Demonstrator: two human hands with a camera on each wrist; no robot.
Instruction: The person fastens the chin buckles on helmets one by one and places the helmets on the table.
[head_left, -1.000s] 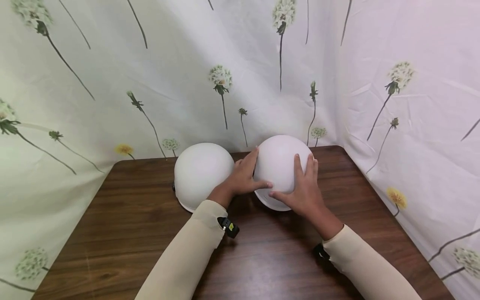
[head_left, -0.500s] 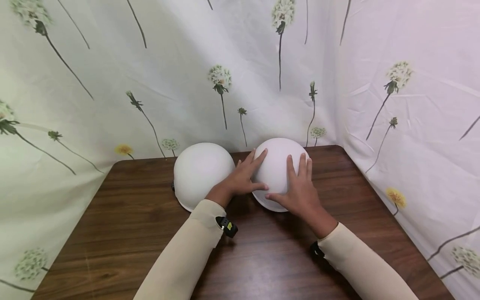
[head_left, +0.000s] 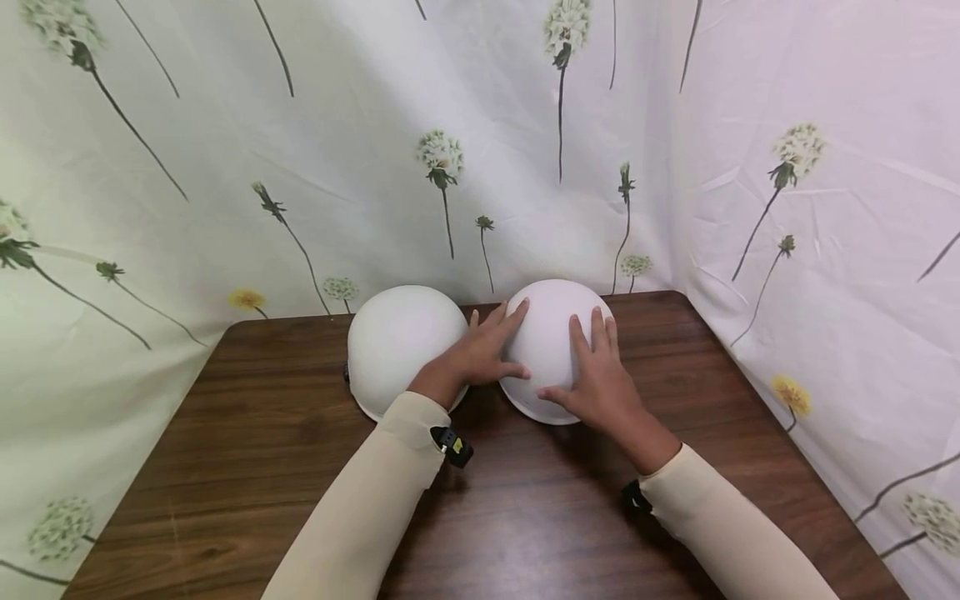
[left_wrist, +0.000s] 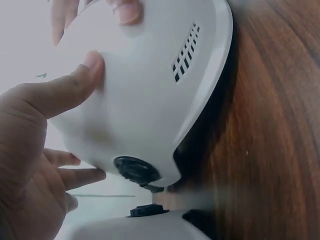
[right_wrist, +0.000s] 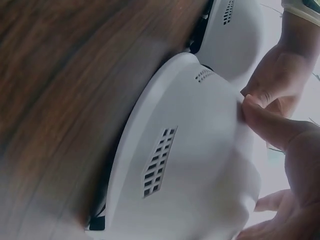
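Observation:
Two white hard hats sit dome up, side by side, on a brown wooden table. My left hand (head_left: 478, 354) reaches between them, its fingers spread along the left side of the right hard hat (head_left: 546, 329). On that same hat's front and right side rests my right hand (head_left: 606, 385), fingers spread and thumb toward the left thumb. The left wrist view shows the left thumb on the shell (left_wrist: 135, 100), above a black round fitting (left_wrist: 136, 170) at its side. A slotted vent (right_wrist: 160, 162) shows near the rim in the right wrist view. The left hard hat (head_left: 403, 337) is partly behind my left wrist.
The wooden table (head_left: 247, 450) ends at a back edge just behind the hats. White cloth walls (head_left: 337, 150) printed with dandelions stand behind and at both sides. A black strap device (head_left: 453, 448) is on my left wrist.
The right hard hat has shifted slightly left and toward me, closer to the other hat, with both hands on it. The left hard hat has stayed in place.

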